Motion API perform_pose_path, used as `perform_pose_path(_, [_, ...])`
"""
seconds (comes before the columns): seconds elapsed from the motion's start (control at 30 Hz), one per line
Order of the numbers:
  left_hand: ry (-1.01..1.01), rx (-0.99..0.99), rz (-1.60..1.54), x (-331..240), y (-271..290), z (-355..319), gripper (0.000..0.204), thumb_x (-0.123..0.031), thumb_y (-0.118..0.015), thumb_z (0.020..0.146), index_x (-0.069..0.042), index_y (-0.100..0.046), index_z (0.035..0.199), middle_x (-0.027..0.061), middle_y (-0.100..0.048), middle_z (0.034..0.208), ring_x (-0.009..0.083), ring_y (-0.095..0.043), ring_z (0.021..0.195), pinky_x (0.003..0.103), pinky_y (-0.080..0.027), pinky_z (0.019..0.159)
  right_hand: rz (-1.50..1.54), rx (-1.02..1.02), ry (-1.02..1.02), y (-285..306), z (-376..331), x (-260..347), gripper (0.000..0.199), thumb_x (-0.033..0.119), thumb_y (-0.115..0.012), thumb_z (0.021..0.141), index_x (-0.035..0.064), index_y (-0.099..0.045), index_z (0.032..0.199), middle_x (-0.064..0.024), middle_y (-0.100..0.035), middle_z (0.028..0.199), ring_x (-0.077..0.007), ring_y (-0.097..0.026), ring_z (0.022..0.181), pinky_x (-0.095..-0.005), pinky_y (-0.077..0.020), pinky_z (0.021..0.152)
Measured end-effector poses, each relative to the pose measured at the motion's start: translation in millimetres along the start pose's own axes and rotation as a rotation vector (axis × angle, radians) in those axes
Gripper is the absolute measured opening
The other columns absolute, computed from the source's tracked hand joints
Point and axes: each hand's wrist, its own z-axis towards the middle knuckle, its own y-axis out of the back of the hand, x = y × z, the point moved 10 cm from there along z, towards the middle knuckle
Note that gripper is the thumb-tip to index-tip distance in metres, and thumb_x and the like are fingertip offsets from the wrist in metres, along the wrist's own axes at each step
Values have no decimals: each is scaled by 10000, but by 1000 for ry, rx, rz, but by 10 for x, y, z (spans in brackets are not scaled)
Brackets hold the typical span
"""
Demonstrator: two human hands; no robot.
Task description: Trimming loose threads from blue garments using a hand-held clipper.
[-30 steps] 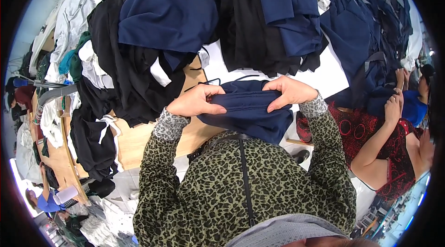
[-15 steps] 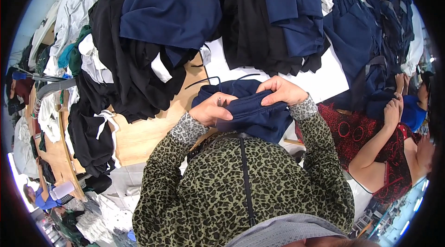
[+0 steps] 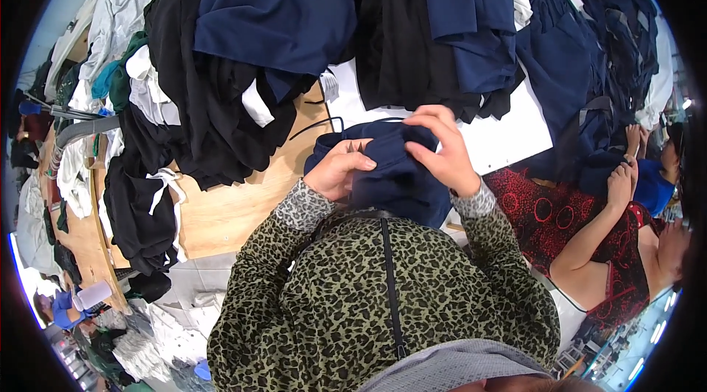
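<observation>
One bare left hand [image 3: 333, 173] pinches a dark navy cloth garment [image 3: 401, 193], fingers nearly closed. At the garment's right side, the bare right hand [image 3: 451, 160] has parted fingers, their grip unclear.

With my left hand [image 3: 339, 170] I hold the navy garment [image 3: 401, 192]; my right hand [image 3: 448, 155] is curved at its upper edge. Beyond it, dark clothes [image 3: 276, 15] lie in heaps on the table [image 3: 217, 223].

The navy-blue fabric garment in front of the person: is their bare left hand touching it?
Touching: the head view shows the left hand with its thumb lying on the navy-blue fabric garment, no gap between.
</observation>
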Motion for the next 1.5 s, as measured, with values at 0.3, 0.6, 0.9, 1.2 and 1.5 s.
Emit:
perform_pose_path(0.3, [11,-33,202,75,-15,68,216,-60,-609,764,-32,-593,977,-36,-602,788,19,-522,598,154,-361,485,510,198,-441,-324,-248,-225,290,67,-688,795,-19,-630,1066,-43,-637,960,-109,-584,782,-219,-474,693])
perform_pose_path(0.6, [40,38,74,78,-46,14,291,-47,-606,746,8,-562,1028,8,-630,855,52,-601,697,162,-452,573,926,267,-628,-485,-303,-300,276,45,-618,852,-47,-610,1112,-60,-644,985,-92,-604,849,-209,-485,788])
perform_pose_path(0.9, [-71,-24,209,-122,-19,42,368,-43,-626,763,48,-554,1112,56,-629,960,104,-613,838,226,-488,775,208,524,-320,-403,-157,-187,162,116,-652,840,3,-650,956,4,-595,755,-77,-515,775,-233,-424,674])
perform_pose_path(1.2, [-161,-101,400,-444,83,0,381,-13,-642,781,-21,-515,1141,-52,-553,765,-4,-481,620,141,-362,523,443,535,-247,-526,-192,-251,163,139,-614,870,5,-625,963,-5,-571,813,-94,-507,792,-231,-404,730])
perform_pose_path(1.5, [-159,-117,538,-496,54,37,421,-1,-651,764,-42,-499,1154,-73,-484,719,-2,-426,598,150,-318,514,852,477,-772,-710,-432,-426,204,125,-606,882,-29,-608,1016,28,-615,895,-25,-527,807,-184,-436,728])
